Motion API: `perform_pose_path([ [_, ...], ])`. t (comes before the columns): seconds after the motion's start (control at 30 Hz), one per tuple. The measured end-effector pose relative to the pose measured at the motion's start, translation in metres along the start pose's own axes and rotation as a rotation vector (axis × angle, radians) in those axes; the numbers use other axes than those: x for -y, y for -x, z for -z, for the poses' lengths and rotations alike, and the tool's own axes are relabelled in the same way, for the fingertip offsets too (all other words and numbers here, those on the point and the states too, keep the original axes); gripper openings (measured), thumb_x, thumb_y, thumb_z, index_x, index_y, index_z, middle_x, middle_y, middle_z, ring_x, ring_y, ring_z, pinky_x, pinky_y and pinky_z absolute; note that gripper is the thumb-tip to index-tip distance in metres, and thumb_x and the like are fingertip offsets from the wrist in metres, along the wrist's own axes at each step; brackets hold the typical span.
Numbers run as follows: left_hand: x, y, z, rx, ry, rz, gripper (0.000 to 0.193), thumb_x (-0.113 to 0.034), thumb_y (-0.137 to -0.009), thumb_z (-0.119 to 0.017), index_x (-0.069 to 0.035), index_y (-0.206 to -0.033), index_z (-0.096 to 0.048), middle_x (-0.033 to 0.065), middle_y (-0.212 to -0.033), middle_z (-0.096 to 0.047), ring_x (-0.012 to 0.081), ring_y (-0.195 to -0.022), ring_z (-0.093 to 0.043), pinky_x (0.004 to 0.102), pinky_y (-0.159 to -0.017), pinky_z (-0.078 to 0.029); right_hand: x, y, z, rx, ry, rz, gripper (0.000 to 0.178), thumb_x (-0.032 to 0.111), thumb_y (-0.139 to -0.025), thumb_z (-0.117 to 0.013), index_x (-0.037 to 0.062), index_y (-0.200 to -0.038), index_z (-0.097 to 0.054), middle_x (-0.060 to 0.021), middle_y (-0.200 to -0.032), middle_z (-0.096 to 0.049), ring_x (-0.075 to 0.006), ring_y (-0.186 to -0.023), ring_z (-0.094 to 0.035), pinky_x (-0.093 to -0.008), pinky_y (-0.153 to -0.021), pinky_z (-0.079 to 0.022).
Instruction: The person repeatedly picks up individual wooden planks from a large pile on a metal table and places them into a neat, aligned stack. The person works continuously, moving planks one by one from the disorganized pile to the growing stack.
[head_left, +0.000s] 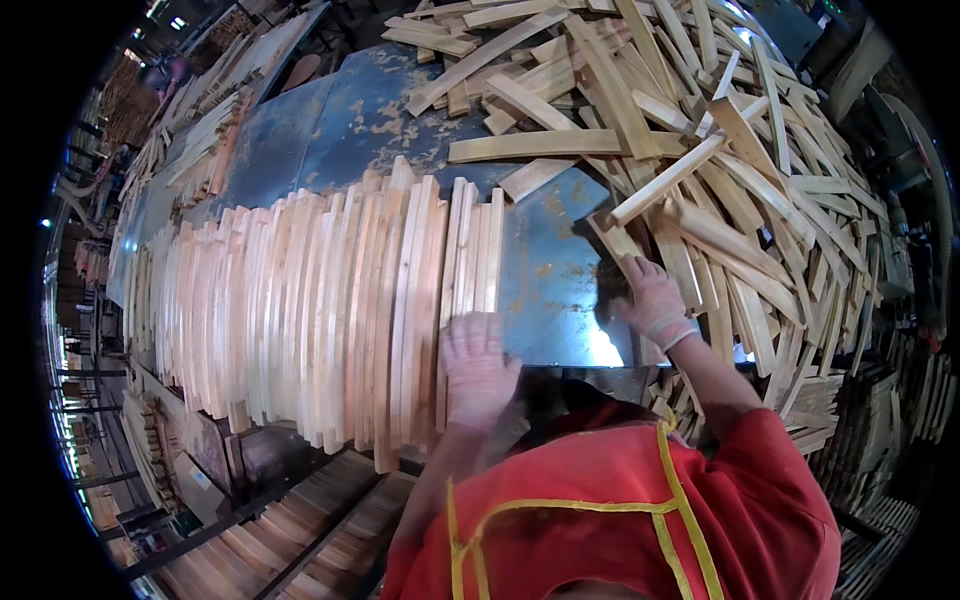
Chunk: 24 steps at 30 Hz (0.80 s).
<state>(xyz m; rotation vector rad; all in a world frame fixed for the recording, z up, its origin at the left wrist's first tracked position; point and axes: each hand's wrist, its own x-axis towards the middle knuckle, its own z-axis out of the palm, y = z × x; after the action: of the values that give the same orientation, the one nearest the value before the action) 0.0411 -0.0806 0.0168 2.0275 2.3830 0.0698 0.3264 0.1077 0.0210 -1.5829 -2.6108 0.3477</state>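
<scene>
My left hand (477, 370), in a pale glove and slightly blurred, lies with fingers stretched out against the near ends of the last wooden slats (465, 245) in a row. The row of slats (300, 300) runs to the left, packed side by side on the metal table (545, 260). My right hand (657, 303), also gloved, is closed around a flat wooden slat (616, 240) at the left edge of a loose heap. Part of that slat is hidden under the hand.
A tangled heap of wooden slats (740, 190) covers the table's right and far side. More stacked slats (200, 150) stand at the far left. Planks (290, 520) lie on a rack below, at the lower left. The table's near edge (570, 366) lies just before my body.
</scene>
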Motion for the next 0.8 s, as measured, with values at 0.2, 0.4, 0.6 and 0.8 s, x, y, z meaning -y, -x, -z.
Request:
perform_pose_path([
  [0.2, 0.028, 0.004, -0.018, 0.073, -0.014, 0.174, 0.078, -0.043, -0.093, -0.069, -0.011, -0.159, -0.046, 0.013, -0.163, -0.039, 0.0408, -0.152, -0.033, 0.0576, -0.128, -0.023, -0.007, 0.009, -0.017, 0.056, 0.005, -0.26, 0.084, 0.017, -0.08, -0.08, 0.0143, -0.155, -0.043, -0.023, -0.143, -0.058, -0.0441, -0.125, -0.062, -0.0518, -0.106, -0.052],
  [0.4, 0.039, 0.011, -0.018, 0.077, 0.001, 0.127, 0.08, -0.05, -0.093, -0.07, -0.01, -0.159, -0.046, 0.0139, -0.162, -0.04, 0.0406, -0.151, -0.034, 0.0548, -0.128, -0.025, 0.083, -0.032, 0.013, 0.063, -0.625, -0.094, 0.058, 0.024, -0.086, -0.072, 0.0051, -0.139, -0.06, -0.0273, -0.121, -0.07, -0.045, -0.112, -0.069, -0.0479, -0.096, -0.056],
  [0.6, 0.013, -0.003, 0.003, 0.094, 0.146, 0.053, 0.092, -0.06, -0.09, -0.072, -0.003, -0.158, -0.044, 0.0173, -0.159, -0.045, 0.0423, -0.151, -0.035, 0.0554, -0.127, -0.025, 0.166, -0.119, -0.046, 0.34, -0.632, -0.167, 0.037, 0.025, -0.095, -0.065, 0.0035, -0.125, -0.068, -0.0281, -0.119, -0.073, -0.0446, -0.11, -0.071, -0.0503, -0.098, -0.057],
  [0.8, 0.005, -0.007, -0.025, -0.037, -0.013, 0.05, 0.081, -0.039, -0.084, -0.074, -0.007, -0.154, -0.048, 0.016, -0.155, -0.048, 0.0401, -0.147, -0.041, 0.0588, -0.122, -0.03, 0.103, -0.211, 0.028, -0.247, -0.057, 0.167, 0.029, 0.031, -0.088, -0.071, 0.0091, -0.105, -0.069, -0.0163, -0.103, -0.074, -0.0367, -0.1, -0.073, -0.0481, -0.089, -0.058],
])
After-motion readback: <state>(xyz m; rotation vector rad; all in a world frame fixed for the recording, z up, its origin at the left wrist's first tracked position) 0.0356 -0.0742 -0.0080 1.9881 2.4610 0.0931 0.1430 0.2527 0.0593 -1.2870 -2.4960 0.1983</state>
